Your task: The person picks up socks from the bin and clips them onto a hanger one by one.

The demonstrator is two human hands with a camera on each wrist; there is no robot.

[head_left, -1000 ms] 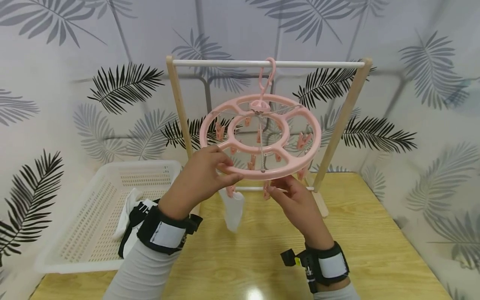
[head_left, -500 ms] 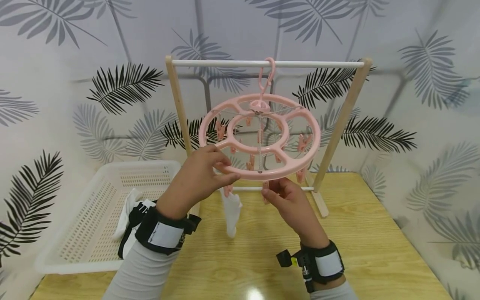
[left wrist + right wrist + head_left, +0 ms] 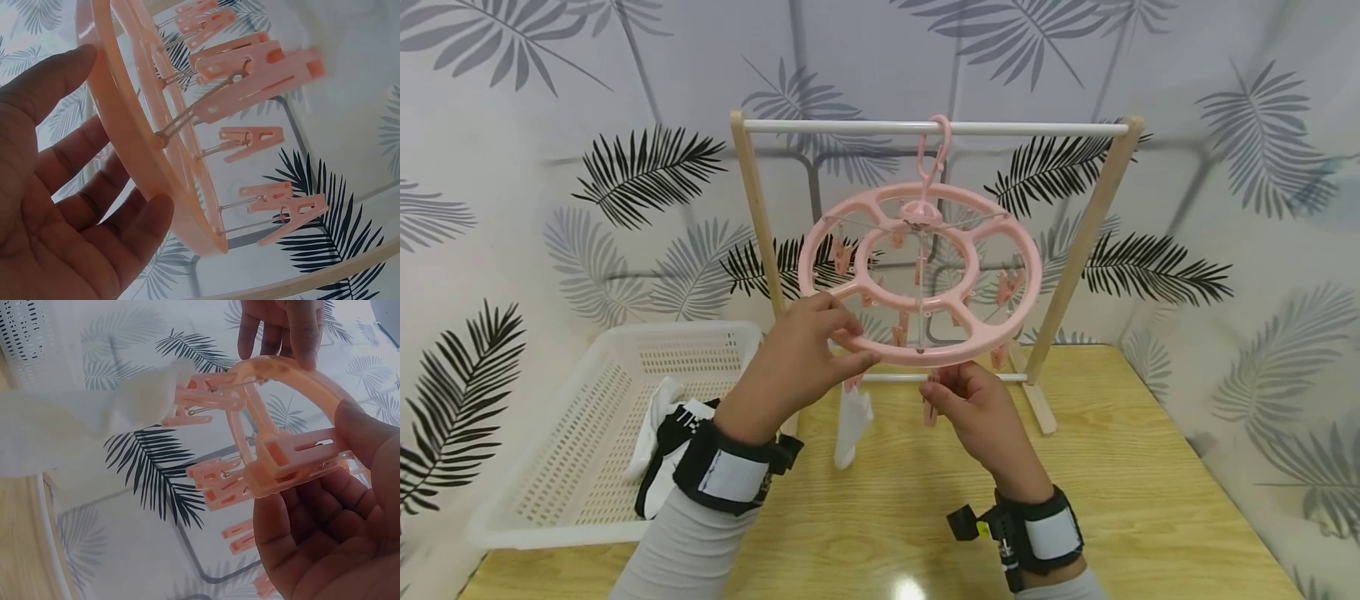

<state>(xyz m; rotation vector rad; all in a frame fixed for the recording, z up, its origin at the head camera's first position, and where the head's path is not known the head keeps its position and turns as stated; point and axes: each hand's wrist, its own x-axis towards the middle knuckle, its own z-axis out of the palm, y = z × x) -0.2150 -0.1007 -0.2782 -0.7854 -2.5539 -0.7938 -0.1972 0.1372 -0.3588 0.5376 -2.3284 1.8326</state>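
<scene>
A pink round clip hanger (image 3: 992, 337) hangs by its hook from the white rod, its ring tilted. My left hand (image 3: 801, 362) holds the ring's front-left rim between thumb and fingers, also plain in the left wrist view. My right hand (image 3: 988, 417) pinches a pink clothespin (image 3: 300, 453) below the front rim, thumb on one side and fingers on the other. A white sock (image 3: 852, 425) dangles from another clothespin beside my left hand; in the right wrist view that clothespin (image 3: 203, 397) grips its end. More pink clothespins (image 3: 253, 140) hang from the ring.
A wooden rack (image 3: 1086, 242) with a white rod (image 3: 842, 127) stands on the wooden table (image 3: 1150, 467). To the left sits a white basket (image 3: 561, 433) with black and white socks (image 3: 673, 433) in it. A leaf-patterned cloth (image 3: 1247, 333) covers the background.
My right hand has moved slightly down and left with the clothespin, and its fingers now pinch lower. The white sock has swung left. My left hand stays on the rim.
</scene>
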